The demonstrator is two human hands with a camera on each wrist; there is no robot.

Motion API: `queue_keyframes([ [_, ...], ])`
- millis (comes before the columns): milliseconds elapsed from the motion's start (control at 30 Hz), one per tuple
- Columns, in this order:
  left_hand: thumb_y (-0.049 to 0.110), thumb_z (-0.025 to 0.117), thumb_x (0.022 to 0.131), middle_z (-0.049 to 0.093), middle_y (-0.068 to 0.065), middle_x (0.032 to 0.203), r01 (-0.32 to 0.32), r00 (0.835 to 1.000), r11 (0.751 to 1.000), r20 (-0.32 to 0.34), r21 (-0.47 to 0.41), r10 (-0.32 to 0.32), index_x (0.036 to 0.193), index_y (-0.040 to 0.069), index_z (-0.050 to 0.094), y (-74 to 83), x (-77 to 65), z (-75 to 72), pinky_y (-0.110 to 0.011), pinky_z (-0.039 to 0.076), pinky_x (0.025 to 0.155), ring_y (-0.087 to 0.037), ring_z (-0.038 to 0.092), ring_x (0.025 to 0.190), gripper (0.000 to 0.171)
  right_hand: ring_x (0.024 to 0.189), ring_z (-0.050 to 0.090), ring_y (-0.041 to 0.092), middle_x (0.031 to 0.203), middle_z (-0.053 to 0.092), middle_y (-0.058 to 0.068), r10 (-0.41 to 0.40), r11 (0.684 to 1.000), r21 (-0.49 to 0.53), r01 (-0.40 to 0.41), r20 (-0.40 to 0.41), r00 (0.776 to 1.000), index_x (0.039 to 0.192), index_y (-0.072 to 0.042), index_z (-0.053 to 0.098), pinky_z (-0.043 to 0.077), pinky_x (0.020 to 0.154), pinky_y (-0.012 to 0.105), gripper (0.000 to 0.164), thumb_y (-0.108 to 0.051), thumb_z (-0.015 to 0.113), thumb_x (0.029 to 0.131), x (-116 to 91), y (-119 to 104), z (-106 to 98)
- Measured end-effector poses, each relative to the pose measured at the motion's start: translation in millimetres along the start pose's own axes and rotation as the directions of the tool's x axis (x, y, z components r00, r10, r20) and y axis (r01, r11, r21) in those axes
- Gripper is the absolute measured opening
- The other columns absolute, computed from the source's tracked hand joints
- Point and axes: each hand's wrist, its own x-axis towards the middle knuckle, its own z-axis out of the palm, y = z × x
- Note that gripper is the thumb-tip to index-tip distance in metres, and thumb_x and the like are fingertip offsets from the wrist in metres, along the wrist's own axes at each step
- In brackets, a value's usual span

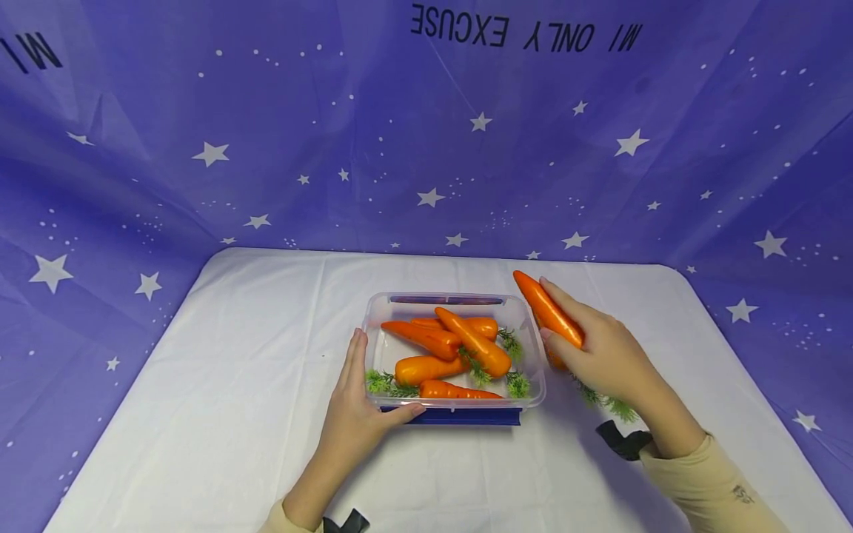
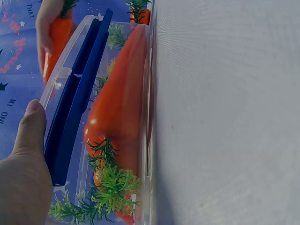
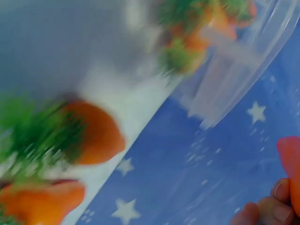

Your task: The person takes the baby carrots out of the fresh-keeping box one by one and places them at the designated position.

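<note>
The left hand (image 1: 353,416) is resting straight fingers and thumb, spread apart, against a clear box (image 1: 460,404); loose carrots (image 1: 474,344) are lying inside. Right of the box, the right hand (image 1: 609,354) is gripping another carrot (image 1: 549,309). Beyond, a starry curtain (image 1: 373,229) is hanging.

From my head feed I read black lettering (image 1: 526,29), "MI ONLY EXCUSE", upside down on the starry cloth (image 1: 373,159), plus "MI" at its left edge. My left wrist feed shows "THAT", "MI ONL" and partly legible red script (image 2: 12,43) there. The mark (image 1: 743,494) on 1 sleeve (image 1: 706,477) I can't read.
</note>
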Motion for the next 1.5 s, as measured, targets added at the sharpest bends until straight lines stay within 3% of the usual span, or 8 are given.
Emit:
queue_keyframes([
  [200,0.068,0.085,0.059,0.016,-0.008,0.167,0.010,1.000,1.000,-0.003,-0.002,-0.010,0.161,0.014,0.012,-0.8,-0.8,-0.6,-0.054,0.032,0.118,-0.028,0.026,0.151,0.136,0.070,0.055,0.022,0.113,0.063,0.017,0.086,0.995,-0.046,-0.085,0.016,0.996,0.157,-0.045,0.017,0.043,0.054,0.032,0.067,-0.048,0.051,0.099,-2,35,-7],
  [400,0.069,0.084,0.059,0.018,-0.010,0.167,0.014,1.000,1.000,-0.001,0.000,-0.014,0.161,0.014,0.013,-1.0,-0.3,-0.4,-0.054,0.033,0.117,-0.029,0.026,0.151,0.136,0.096,0.062,0.038,0.140,0.054,0.027,0.161,0.978,-0.145,-0.153,0.049,0.986,0.159,-0.039,0.012,0.050,0.062,0.045,0.071,-0.055,0.046,0.099,-4,75,-10],
  [533,0.070,0.083,0.059,0.017,-0.010,0.167,0.009,1.000,1.000,0.000,0.012,-0.009,0.161,0.013,0.012,-1.3,-0.2,-0.2,-0.054,0.033,0.117,-0.029,0.026,0.151,0.136,0.101,0.061,0.043,0.145,0.047,0.030,0.213,0.965,-0.175,-0.197,0.078,0.974,0.159,-0.038,0.008,0.049,0.060,0.043,0.072,-0.059,0.042,0.099,-5,99,-11],
  [733,0.069,0.083,0.059,0.017,-0.009,0.167,0.009,1.000,1.000,0.001,0.014,-0.009,0.161,0.013,0.013,-0.8,-0.4,-0.1,-0.054,0.033,0.117,-0.030,0.027,0.151,0.136,0.119,0.048,0.061,0.151,0.038,0.033,0.280,0.945,-0.207,-0.251,0.123,0.952,0.159,-0.036,0.003,0.049,0.071,0.064,0.077,-0.065,0.038,0.097,-5,128,-11],
  [867,0.070,0.083,0.059,0.016,-0.007,0.167,0.013,1.000,1.000,0.001,0.012,-0.013,0.161,0.013,0.013,-1.3,-0.2,0.1,-0.054,0.033,0.117,-0.029,0.026,0.151,0.136,0.114,0.051,0.059,0.149,0.038,0.036,0.314,0.936,-0.209,-0.282,0.138,0.939,0.160,-0.034,0.003,0.049,0.062,0.050,0.077,-0.063,0.038,0.098,-5,145,-10],
  [1067,0.070,0.083,0.059,0.018,-0.010,0.166,-0.001,1.000,1.000,-0.009,0.012,0.001,0.161,0.014,0.013,-2.0,0.3,0.7,-0.054,0.034,0.117,-0.029,0.027,0.150,0.136,0.112,0.051,0.059,0.146,0.037,0.040,0.342,0.928,-0.218,-0.302,0.178,0.923,0.161,-0.027,0.004,0.047,0.063,0.047,0.078,-0.061,0.038,0.099,-4,162,-7],
  [1300,0.070,0.083,0.060,0.017,-0.009,0.167,0.004,1.000,1.000,-0.002,0.011,-0.004,0.161,0.014,0.012,-1.7,0.6,1.0,-0.053,0.033,0.117,-0.029,0.026,0.151,0.135,0.122,0.042,0.065,0.148,0.034,0.041,0.362,0.920,-0.233,-0.314,0.203,0.910,0.161,-0.022,0.001,0.043,0.082,0.074,0.080,-0.061,0.036,0.100,-3,174,-1],
  [1500,0.070,0.083,0.060,0.016,-0.007,0.167,0.009,1.000,1.000,-0.003,0.010,-0.009,0.161,0.014,0.012,-1.6,0.0,0.7,-0.053,0.033,0.117,-0.028,0.026,0.151,0.135,0.125,0.038,0.066,0.149,0.031,0.041,0.358,0.924,-0.227,-0.307,0.235,0.904,0.160,-0.017,0.000,0.038,0.089,0.078,0.081,-0.059,0.036,0.101,0,176,1],
])
